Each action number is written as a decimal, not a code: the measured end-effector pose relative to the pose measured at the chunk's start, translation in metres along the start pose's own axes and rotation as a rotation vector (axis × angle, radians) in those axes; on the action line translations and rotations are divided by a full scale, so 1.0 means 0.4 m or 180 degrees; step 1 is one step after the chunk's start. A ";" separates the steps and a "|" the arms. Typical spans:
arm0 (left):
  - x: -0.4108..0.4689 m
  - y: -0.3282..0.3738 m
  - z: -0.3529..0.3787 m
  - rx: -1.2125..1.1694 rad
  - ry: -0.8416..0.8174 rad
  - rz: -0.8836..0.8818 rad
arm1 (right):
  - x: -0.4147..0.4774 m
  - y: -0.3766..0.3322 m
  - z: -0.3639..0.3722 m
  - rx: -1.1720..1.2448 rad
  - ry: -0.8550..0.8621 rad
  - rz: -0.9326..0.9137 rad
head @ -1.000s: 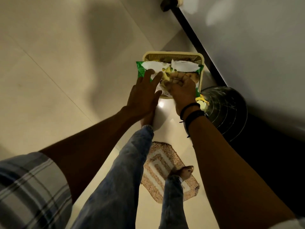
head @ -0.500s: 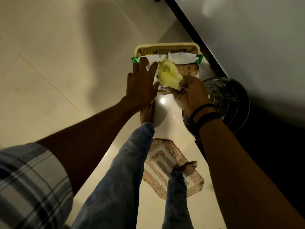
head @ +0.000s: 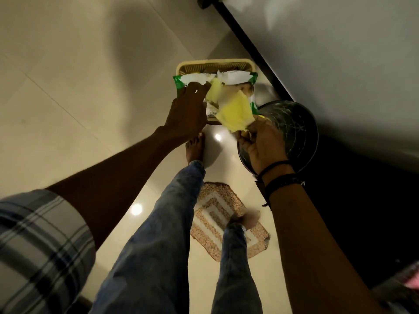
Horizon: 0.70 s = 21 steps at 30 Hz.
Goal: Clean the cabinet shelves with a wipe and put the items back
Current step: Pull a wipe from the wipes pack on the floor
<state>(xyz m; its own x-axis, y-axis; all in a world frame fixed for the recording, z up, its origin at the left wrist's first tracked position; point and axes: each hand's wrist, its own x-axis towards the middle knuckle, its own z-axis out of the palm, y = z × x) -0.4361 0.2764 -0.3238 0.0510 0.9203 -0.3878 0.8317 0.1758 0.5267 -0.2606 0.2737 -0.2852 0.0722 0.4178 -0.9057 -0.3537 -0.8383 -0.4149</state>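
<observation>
Looking down through the head view, the landmark is a green-and-white wipe pack [head: 231,76] lying across a beige slotted basket [head: 213,64] on the pale tiled floor [head: 68,87]. The left hand [head: 188,112] rests on the left part of the pack with its fingers laid out nearly straight and pressing on the wrapper, gripping nothing. Its fingertips lie just beside the pack's opening. The right hand [head: 260,146] is at the near right corner of the pack, its thumb and curled fingers pinching the lower edge of a yellow wipe [head: 235,112]. The wipe stretches up from that hand across the middle of the pack towards the opening, where a smaller yellow fold shows beside the left fingertips. Whether the sheet is free of the pack cannot be told. Dark wristbands [head: 278,175] circle the right wrist. Just to the right of the pack, partly behind the right hand, stands a round dark metal vessel [head: 294,130]. Nearer the camera than the pack, a bare foot [head: 195,148] stands on the tile, and nearer again a patterned woven mat [head: 215,218] lies under the other foot. Beyond and to the right of the pack runs a white panel [head: 340,64] with a dark edge.
</observation>
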 end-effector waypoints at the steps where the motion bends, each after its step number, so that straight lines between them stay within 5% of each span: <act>1: -0.015 0.027 -0.017 -0.0324 0.0025 -0.0124 | -0.034 -0.011 -0.007 0.0043 -0.0017 -0.0031; 7: -0.185 0.273 -0.173 -0.2453 -0.0701 -0.1096 | -0.293 -0.049 -0.060 0.0022 -0.0143 -0.0189; 15: -0.474 0.539 -0.254 -0.2759 -0.0295 -0.0547 | -0.677 -0.050 -0.271 -0.0251 -0.0543 -0.0528; 21: -0.668 0.724 -0.218 -0.2458 -0.0568 0.0117 | -0.873 -0.046 -0.494 -0.0490 -0.0691 -0.1106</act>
<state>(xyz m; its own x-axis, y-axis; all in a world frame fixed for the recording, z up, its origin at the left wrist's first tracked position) -0.2571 0.1118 -0.0016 0.2133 0.8718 -0.4409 0.2124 0.3991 0.8920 -0.0951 0.0738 0.0214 -0.0411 0.7344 -0.6774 -0.1986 -0.6705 -0.7148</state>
